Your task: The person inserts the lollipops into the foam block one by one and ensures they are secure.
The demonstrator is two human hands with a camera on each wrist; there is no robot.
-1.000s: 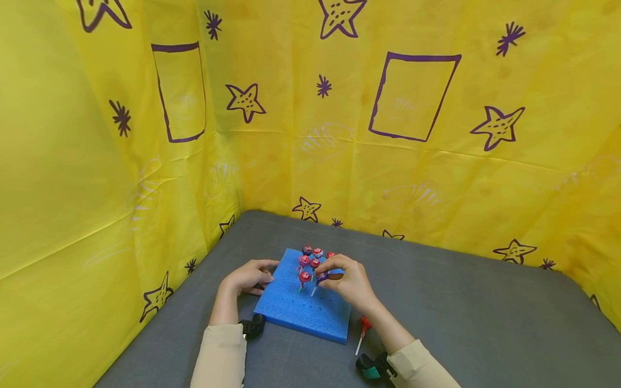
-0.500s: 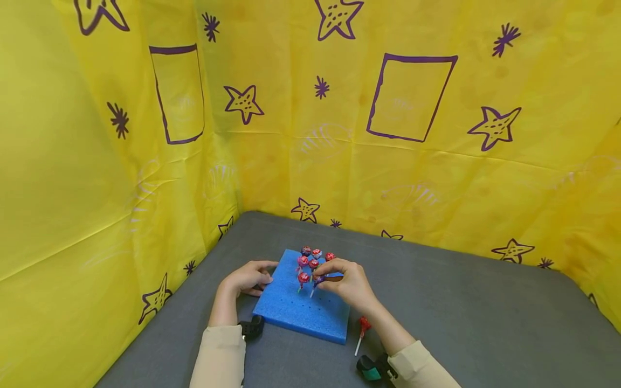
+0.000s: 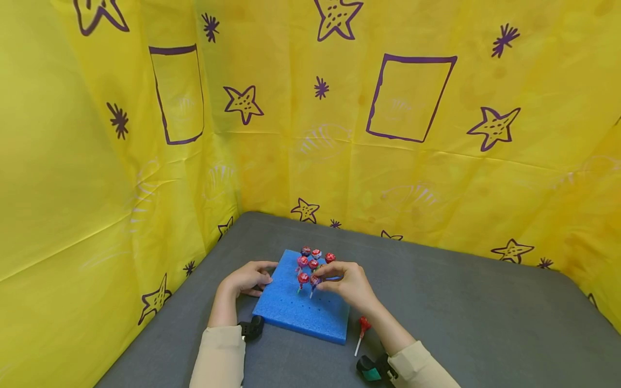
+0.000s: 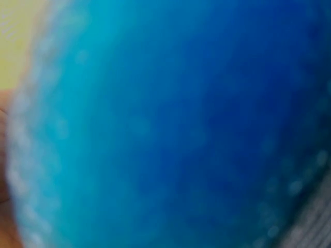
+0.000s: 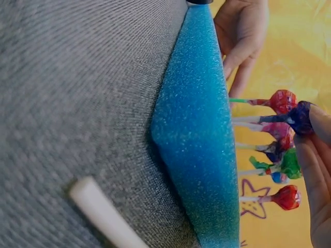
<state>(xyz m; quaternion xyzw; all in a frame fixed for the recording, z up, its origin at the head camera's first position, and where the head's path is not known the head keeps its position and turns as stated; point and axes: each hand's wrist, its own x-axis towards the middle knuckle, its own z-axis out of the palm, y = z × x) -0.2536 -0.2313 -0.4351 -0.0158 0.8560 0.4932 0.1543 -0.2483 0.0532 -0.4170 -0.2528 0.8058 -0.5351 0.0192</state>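
My right hand [image 3: 350,280] pinches the wrapped head of a purple lollipop [image 5: 299,118] between thumb and fingers. Its white stick stands in the top of a blue foam board [image 3: 296,315], which has rows of small holes. Right beside it is a red lollipop [image 3: 303,278] on a green stick. Behind these, several more wrapped lollipops stand in the board, among them a pink one [image 3: 303,262] and a green one [image 5: 291,164]. At the board's left edge rests my left hand [image 3: 248,277], fingers extended along the side. Blurred blue foam fills most of the left wrist view.
A loose red lollipop [image 3: 364,324] lies on the grey table [image 3: 461,312], right of the board near my right forearm. Its white stick [image 5: 106,212] shows close up in the right wrist view. Yellow cloth walls [image 3: 310,178] with purple drawings enclose the table.
My right hand has shifted slightly left and down with the purple lollipop, which now stands nearer the red one and more upright. The left hand has stayed at the board's edge.
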